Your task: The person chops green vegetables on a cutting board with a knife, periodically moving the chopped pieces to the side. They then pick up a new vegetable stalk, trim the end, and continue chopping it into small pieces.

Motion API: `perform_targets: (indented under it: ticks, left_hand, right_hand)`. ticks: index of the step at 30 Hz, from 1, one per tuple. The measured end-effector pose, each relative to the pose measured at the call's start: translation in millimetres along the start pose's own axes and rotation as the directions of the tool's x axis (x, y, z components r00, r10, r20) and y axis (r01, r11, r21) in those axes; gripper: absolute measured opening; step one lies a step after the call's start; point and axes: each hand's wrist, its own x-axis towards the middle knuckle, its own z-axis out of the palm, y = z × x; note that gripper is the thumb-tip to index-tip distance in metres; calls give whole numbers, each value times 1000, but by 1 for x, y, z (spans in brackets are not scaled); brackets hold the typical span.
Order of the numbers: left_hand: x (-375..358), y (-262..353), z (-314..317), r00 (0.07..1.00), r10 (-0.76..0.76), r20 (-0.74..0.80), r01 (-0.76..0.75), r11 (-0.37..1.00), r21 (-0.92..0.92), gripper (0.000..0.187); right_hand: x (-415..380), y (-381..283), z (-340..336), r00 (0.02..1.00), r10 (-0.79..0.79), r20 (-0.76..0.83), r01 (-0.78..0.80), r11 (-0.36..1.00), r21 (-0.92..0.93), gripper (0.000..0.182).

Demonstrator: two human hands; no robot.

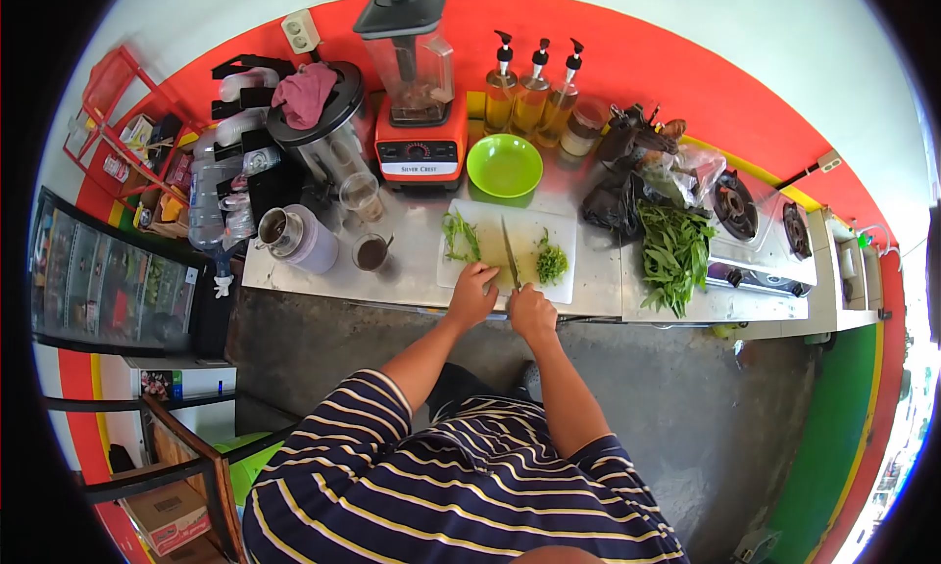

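Note:
My right hand (532,312) is closed around the handle of a kitchen knife (509,248), whose blade points away from me over a white cutting board (559,221). At the board's near edge my left hand (473,294) rests with its fingers loosely apart, and nothing shows in them. Left of the blade lie green leafy stems (459,237). A small heap of cut greens (552,261) sits to its right. Behind the board stands a bright green bowl (505,166). A large bunch of leafy greens (674,255) lies farther right on the steel counter (598,280).
A red blender (420,138) and several pump bottles (530,98) line the wall. To the left are a glass of dark liquid (371,253), a clear cup (363,196) and a metal-topped container (299,239). A gas stove (760,241) and black plastic bag (613,211) occupy the right.

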Motion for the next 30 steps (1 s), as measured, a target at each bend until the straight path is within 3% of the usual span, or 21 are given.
perform_targets:
  ticks: [2, 4, 6, 9, 11, 16, 18, 21, 26, 30]
  left_hand:
    - [3, -5, -7, 998, -58, -21, 55, 994, -98, 24]
    - [2, -1, -30, 989, -132, -72, 133, 991, 5, 22]
    - [4, -13, -43, 980, -177, -96, 177, 984, -10, 22]
    - [14, -31, -48, 967, -169, -190, 182, 982, 49, 19]
    - [22, -40, -47, 933, -249, -260, 260, 966, 5, 20]
    - [36, -51, -40, 938, -303, -170, 312, 950, 27, 25]
    - [39, -54, -40, 927, -358, -115, 368, 926, 85, 27]
    - [38, -61, -40, 943, -332, -20, 330, 924, 193, 25]
    - [38, -60, -52, 939, -341, 44, 333, 933, 138, 18]
    - [44, -58, -55, 911, -412, 30, 405, 906, 126, 12]
  right_hand:
    - [-5, 4, -6, 999, 7, -44, -5, 999, 48, 39]
    - [-11, 9, -8, 997, 17, -72, -10, 996, 91, 39]
    - [-8, 11, -4, 994, -49, -102, 69, 977, 202, 41]
    - [-5, 4, 5, 992, -83, -92, 103, 965, 240, 40]
    - [-11, -4, 6, 995, -68, -73, 82, 972, 221, 41]
    - [-19, 9, 19, 991, 55, -124, -26, 974, 224, 40]
    - [-16, 18, 24, 939, 162, -303, -69, 952, 298, 39]
    - [-7, 32, 19, 912, 192, -362, -57, 934, 354, 39]
    - [-3, 29, 2, 907, 151, -393, 61, 876, 479, 39]
    - [4, 19, -8, 913, 95, -396, 106, 883, 458, 39]
